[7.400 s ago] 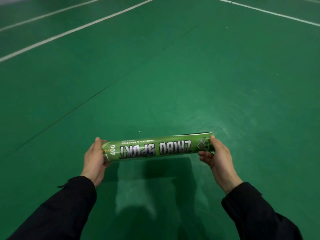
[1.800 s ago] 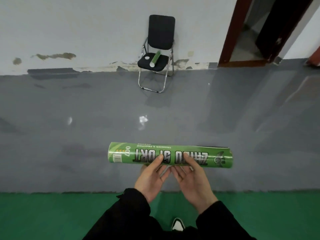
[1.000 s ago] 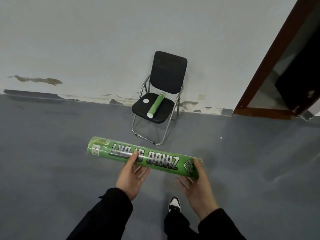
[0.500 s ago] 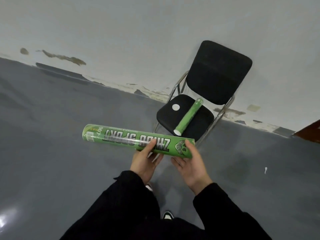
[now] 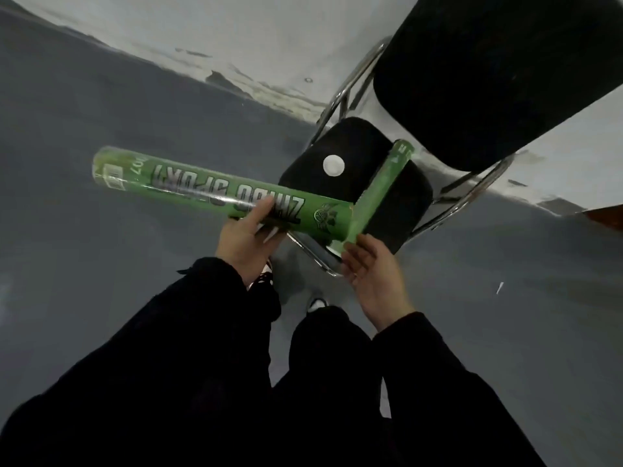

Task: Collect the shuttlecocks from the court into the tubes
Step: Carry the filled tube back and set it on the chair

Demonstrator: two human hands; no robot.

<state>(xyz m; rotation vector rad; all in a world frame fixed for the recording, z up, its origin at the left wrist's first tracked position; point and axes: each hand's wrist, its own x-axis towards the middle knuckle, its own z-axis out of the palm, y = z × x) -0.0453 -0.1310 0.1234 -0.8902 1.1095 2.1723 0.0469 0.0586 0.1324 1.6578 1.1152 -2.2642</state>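
Compared with half a second before, the folding chair point(image 5: 401, 210) is much nearer and fills the upper right of the view, and the right hand point(image 5: 374, 274) has left the end of the held tube. That green shuttlecock tube point(image 5: 209, 190) with the "ZHIBO SPORT" print lies almost level in front of the person, its left end over the grey floor point(image 5: 101, 112) and its right end over the front edge of the black chair seat. The left hand point(image 5: 246, 237) grips it from below near the middle, thumb over the top of the print and fingers curled under it. The right hand is just below and to the right of the tube's right end, palm turned up, fingers loosely spread; I cannot tell if its fingertips touch the tube or the second one.

A second green tube point(image 5: 381, 190) lies on the seat, running from the back of the seat toward the front edge, and its near end comes close to the right hand. A small white round cap point(image 5: 333, 165) lies on the seat, left of this tube. Black sleeves, dark trousers and the tips of two shoes point(image 5: 317, 303) show at the bottom. Behind the chair stands a white wall point(image 5: 236, 35) with peeling paint along its base.
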